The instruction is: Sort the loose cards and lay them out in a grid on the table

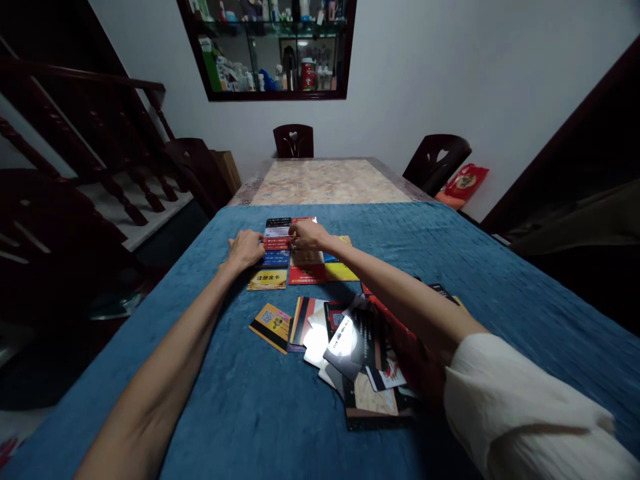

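Note:
Two columns of colourful plastic cards lie on the blue cloth, with more cards to their right. My left hand (245, 249) rests palm down at the left edge of the left column, its fingers apart and its fingertips touching a red card (277, 243). Just above that one is a whitish card (277, 232), whose right end meets the bent fingertips of my right hand (309, 236). That hand reaches over the second column and hides part of it. Lower down are a yellow-gold card (267, 279), another red card (307, 275) and a blue card (276, 258).
Nearer to me is a loose, overlapping heap of cards (350, 343), partly under my right forearm. An orange card (273, 327) lies at its left. The blue cloth (240, 407) covers the near table; a marble-patterned top (325, 180) shows beyond. Dark chairs (293, 140) stand around it.

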`<state>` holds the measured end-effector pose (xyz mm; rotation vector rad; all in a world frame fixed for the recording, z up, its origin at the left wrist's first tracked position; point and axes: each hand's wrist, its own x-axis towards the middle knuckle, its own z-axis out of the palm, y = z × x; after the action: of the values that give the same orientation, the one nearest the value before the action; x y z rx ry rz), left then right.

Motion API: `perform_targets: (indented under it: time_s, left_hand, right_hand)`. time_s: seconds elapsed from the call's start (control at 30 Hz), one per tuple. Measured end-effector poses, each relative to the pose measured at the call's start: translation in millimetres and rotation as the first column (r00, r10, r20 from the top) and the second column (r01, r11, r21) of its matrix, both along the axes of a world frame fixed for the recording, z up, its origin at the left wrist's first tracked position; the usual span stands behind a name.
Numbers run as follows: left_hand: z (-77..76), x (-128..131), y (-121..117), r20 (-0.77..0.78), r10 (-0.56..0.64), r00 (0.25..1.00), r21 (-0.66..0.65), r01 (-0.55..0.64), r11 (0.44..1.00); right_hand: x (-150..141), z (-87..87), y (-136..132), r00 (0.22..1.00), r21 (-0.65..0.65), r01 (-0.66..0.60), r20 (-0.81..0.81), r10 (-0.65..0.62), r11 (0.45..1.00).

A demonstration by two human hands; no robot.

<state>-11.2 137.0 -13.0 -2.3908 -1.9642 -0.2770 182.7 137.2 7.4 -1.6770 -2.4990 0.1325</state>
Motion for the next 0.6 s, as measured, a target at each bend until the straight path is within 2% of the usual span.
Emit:
perform_targets:
  time_s: [0.13,0.27,0.43,0.6]
  left_hand:
    - [4.6,4.5,-3.2,0.011,-0.023,1.0,0.071,0.022,0.997]
    - [13.6,19.9,-13.5,0.026,-0.075,0.997,0.122,0.072,0.99]
    - [26.7,49.2,-36.0,0.057,-0.196,0.979,0.156,0.185,0.97]
    - [35.1,80.8,-69.4,0.071,-0.367,0.927,0.205,0.347,0.915]
  right_hand:
    - [23.9,3.7,-12.6,1.0,0.026,-0.008,-0.007,0.008,1.0]
    - [51.2,1.0,-31.1,1.0,0.046,0.001,-0.011,0.0,0.999]
    - [92.5,-12.5,-65.0,1.0,0.066,0.008,-0.013,-0.007,0.998]
    - [138.1,-29.8,-110.6,0.998,0.117,-0.001,-0.069,0.009,0.993]
